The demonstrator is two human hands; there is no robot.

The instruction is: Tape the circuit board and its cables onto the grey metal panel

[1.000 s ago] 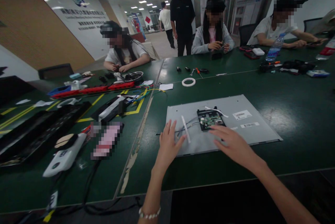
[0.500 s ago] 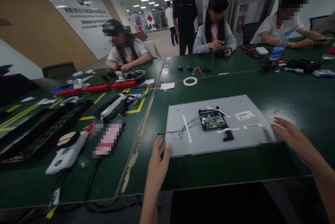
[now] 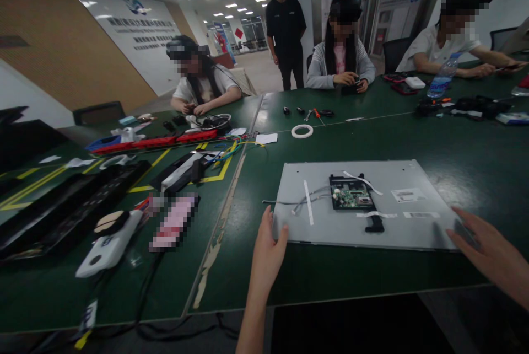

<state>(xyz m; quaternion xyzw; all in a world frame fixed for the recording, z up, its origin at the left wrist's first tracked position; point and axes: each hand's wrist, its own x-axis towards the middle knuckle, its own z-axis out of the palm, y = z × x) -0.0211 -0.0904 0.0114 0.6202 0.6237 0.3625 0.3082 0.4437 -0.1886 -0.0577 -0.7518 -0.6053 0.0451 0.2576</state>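
A flat grey display panel [image 3: 314, 232] lies back side up on the green table in front of me. On its back are a green circuit board [image 3: 352, 198] in a black bracket, thin grey cables [image 3: 318, 198], strips of white tape and white labels [image 3: 408, 195]. My left hand [image 3: 268, 249] holds the panel's left edge, thumb by the near left corner and fingers along the side. At the opposite edge, my right hand [image 3: 485, 246] grips the near right corner; its fingertips are partly hidden at the edge.
Beyond the panel lie a white tape roll [image 3: 302, 132] and small tools [image 3: 318, 116]. To the left are a white device [image 3: 108, 246], a pink phone-like item [image 3: 176, 223], a long black tray [image 3: 70, 205] and red strips [image 3: 155, 140]. Several people sit or stand across the table.
The panel has slid right and slightly toward me, turning so its near edge slopes less. Both my hands have moved right with it. The standing person in black has shifted a little left.
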